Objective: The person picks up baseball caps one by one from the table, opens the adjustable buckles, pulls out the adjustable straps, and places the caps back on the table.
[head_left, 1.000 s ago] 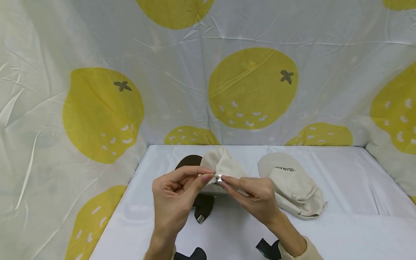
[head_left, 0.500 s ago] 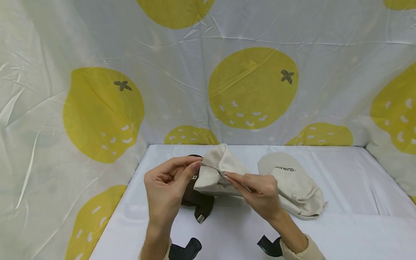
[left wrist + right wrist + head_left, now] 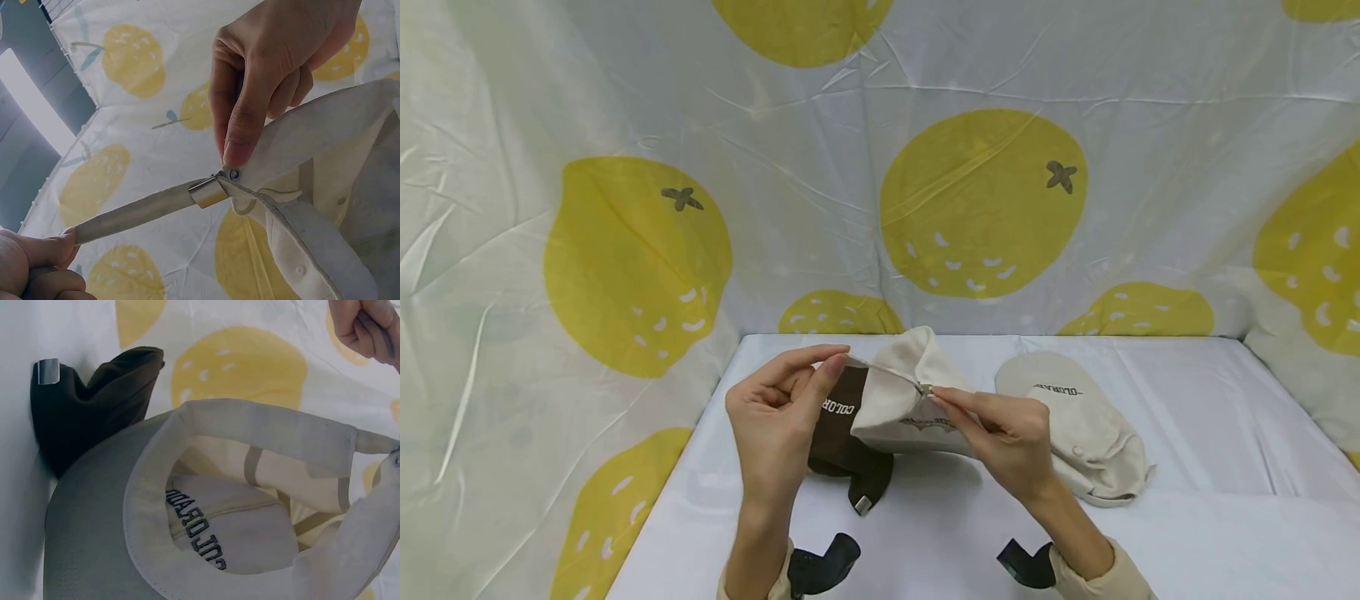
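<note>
In the head view a cream baseball cap [image 3: 887,408] is held up over the white table between both hands. My left hand [image 3: 778,425] pinches the end of its back strap [image 3: 137,215] between thumb and index finger. At the strap's other end, my right hand [image 3: 1007,433] pinches beside the metal buckle [image 3: 209,192], its thumb close to a small eyelet [image 3: 234,174]. The strap runs taut from the buckle to the left fingers. Inside the cap, dark stitched lettering [image 3: 199,531] shows in the right wrist view.
A dark brown cap [image 3: 842,408] with white letters lies behind the left hand, its own metal clasp [image 3: 862,505] toward the front. Another beige cap [image 3: 1075,425] lies at the right. Lemon-print cloth [image 3: 820,208] hangs behind the table [image 3: 1210,417].
My left hand has moved left and upward with the strap end, and a longer length of strap spans the hands. The right hand has shifted slightly up and right with the buckle.
</note>
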Available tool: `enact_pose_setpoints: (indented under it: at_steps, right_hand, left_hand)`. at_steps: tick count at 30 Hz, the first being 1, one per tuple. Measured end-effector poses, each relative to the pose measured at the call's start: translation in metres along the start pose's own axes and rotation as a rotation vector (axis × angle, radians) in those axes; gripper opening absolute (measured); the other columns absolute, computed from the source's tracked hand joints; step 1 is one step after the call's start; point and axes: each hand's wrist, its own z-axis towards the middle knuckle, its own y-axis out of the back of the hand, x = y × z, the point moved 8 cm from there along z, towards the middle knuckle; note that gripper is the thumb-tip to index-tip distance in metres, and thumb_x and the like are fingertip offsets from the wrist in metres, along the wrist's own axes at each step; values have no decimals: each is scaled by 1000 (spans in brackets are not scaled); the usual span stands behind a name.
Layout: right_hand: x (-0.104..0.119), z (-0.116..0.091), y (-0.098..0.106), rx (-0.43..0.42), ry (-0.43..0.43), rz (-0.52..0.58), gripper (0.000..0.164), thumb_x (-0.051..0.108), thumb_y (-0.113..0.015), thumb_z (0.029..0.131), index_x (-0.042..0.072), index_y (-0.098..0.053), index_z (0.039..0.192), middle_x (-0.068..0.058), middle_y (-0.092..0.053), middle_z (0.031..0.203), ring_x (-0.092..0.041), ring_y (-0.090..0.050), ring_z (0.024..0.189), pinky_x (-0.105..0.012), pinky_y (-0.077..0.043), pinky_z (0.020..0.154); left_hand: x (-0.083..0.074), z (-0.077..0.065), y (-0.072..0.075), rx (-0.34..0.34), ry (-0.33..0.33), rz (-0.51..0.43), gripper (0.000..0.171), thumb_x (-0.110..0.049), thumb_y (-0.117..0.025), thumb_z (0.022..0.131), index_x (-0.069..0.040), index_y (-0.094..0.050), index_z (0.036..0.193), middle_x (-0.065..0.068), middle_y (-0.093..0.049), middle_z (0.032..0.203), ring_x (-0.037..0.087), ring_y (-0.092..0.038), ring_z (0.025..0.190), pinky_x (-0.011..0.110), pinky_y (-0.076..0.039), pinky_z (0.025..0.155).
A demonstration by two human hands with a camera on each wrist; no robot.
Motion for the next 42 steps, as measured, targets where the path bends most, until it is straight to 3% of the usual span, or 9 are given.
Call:
enact_pose_setpoints:
  at_steps: [5,14,18,20,21,24,27,34,42]
  right_hand:
    - [-6,-1,5,-26,-42,5,8,-3,-82,84,-6,-81,92,-17,-75,70,0,-23,48,-12,-20,45]
    - [-15,-2,10,-60,-131,-8,25,-19,-82,70,-5,-81,91,-14,-74,67,0,-20,46,-11,-21,44]
    - [-19,-2,12,-80,-158,-19,28,-21,-82,68,-6,-81,91,1,-57,48,-1,-15,48,-13,-16,44]
    - [-20,-3,14,-94,-169,-34,28,-21,-82,67,-6,-81,90,7,-41,43,-2,-13,49,-14,-13,44]
    - [-21,-3,14,-100,-175,-43,28,-21,-82,66,-6,-81,90,9,-33,44,-2,-12,50,-14,-12,45]
    - [-23,-4,17,-115,-195,-69,28,-21,-83,66,-6,-81,90,8,-25,45,-2,-11,50,-15,-12,45]
    - [-25,-5,19,-122,-222,-94,29,-21,-83,67,-5,-82,91,8,-24,45,-2,-12,49,-15,-12,45]
    - [-28,-6,22,-136,-271,-101,28,-19,-83,70,-3,-82,93,7,-22,45,-2,-11,48,-14,-13,44]
    - [-29,-7,22,-145,-302,-91,26,-18,-82,73,-3,-82,94,7,-23,45,-2,-12,47,-14,-13,43]
  left_hand:
    - [4,1,0,-28,-12,-8,13,5,-79,87,12,-76,97,-2,-20,51,13,-13,51,31,-7,46]
    - [12,1,-1,-45,-10,9,13,2,-80,87,9,-78,97,-5,-22,50,11,-14,50,27,-7,45]
    - [17,0,-13,45,-17,24,10,3,-80,87,7,-79,96,-12,-57,53,0,-30,49,15,-25,46]
    - [20,-2,-21,99,-37,34,10,6,-79,86,7,-80,96,-3,-74,68,-1,-34,50,16,-29,47]
    - [22,-4,-26,121,-49,44,10,6,-79,86,6,-80,96,1,-76,70,-2,-35,50,17,-30,46]
    - [28,-8,-37,161,-103,101,12,5,-80,86,5,-81,97,1,-54,50,0,-24,48,20,-20,43]
    - [34,-13,-48,188,-147,159,12,1,-82,86,2,-82,98,0,-30,45,-1,-21,47,19,-17,42]
    - [47,-21,-67,232,-189,233,12,2,-82,85,4,-82,97,-1,-30,45,-4,-23,49,15,-18,44]
    - [48,-23,-73,238,-226,250,15,4,-83,83,4,-82,97,-2,-27,46,-6,-21,50,13,-18,45]
